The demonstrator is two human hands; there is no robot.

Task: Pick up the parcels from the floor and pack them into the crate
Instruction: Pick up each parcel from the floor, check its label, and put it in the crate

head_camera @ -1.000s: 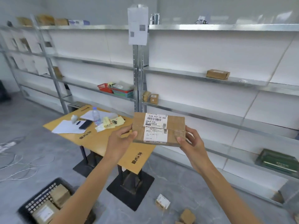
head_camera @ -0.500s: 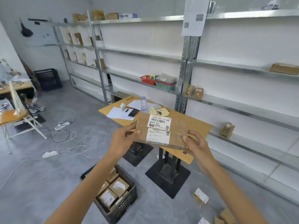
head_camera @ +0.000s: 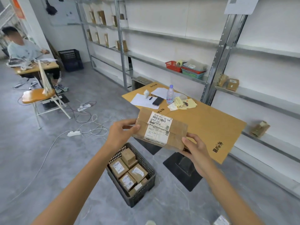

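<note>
Your left hand (head_camera: 120, 135) and right hand (head_camera: 197, 151) each grip an end of the flat brown cardboard parcel (head_camera: 177, 132), fingers curled round its edges.

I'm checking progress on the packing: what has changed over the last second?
The person has turned left with the parcel, so the crate, earlier at the view's lower left edge, now lies just below the hands. Nothing was let go. Unchanged: the left hand and right hand still grip the parcel's ends, label facing up, and it is not yet in the crate.
</note>
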